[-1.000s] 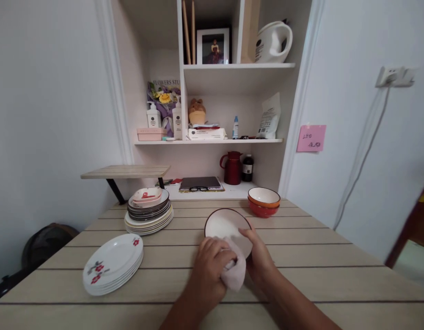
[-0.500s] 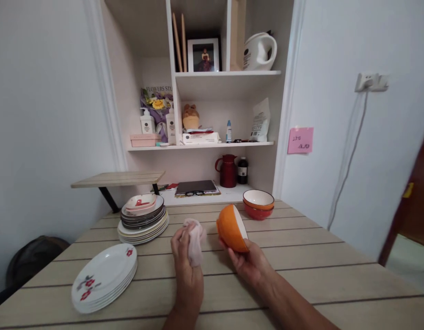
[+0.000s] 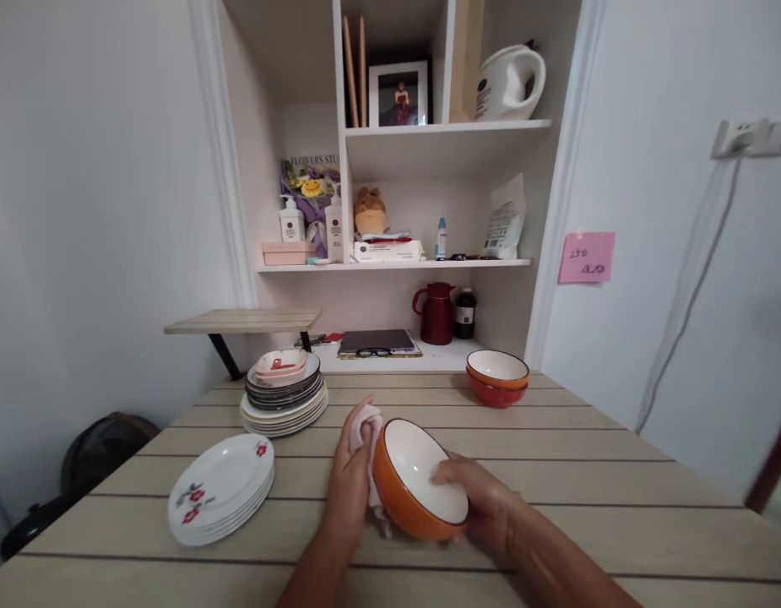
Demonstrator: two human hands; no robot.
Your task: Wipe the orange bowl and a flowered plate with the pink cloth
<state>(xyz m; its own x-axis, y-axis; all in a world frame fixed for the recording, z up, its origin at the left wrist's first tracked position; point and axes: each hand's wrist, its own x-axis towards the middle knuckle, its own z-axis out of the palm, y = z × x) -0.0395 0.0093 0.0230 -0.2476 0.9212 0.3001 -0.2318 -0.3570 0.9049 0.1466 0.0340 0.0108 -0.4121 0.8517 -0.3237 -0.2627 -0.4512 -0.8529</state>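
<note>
My right hand [image 3: 482, 498] grips an orange bowl [image 3: 406, 498] by its right rim, thumb inside and fingers beneath. The bowl is tilted, its white inside turned up towards me. My left hand [image 3: 350, 464] is closed on a pale pink cloth [image 3: 366, 426], which presses against the bowl's left outer side. Part of the cloth hangs down below the fingers. Further back on the right stand two nested bowls, an orange bowl [image 3: 497, 368] on top of a red bowl [image 3: 499, 395].
On the left are white flowered plates [image 3: 219, 485] in a stack. Behind them rises a taller pile of plates [image 3: 285, 405] with small square dishes [image 3: 281, 363] on top. A red jug [image 3: 436, 314] and a laptop [image 3: 377, 341] sit at the back under the shelves.
The orange bowl has come down and turned so its inside faces up more. My left hand has brought the cloth against its outer side. The view has shifted slightly right-to-left.
</note>
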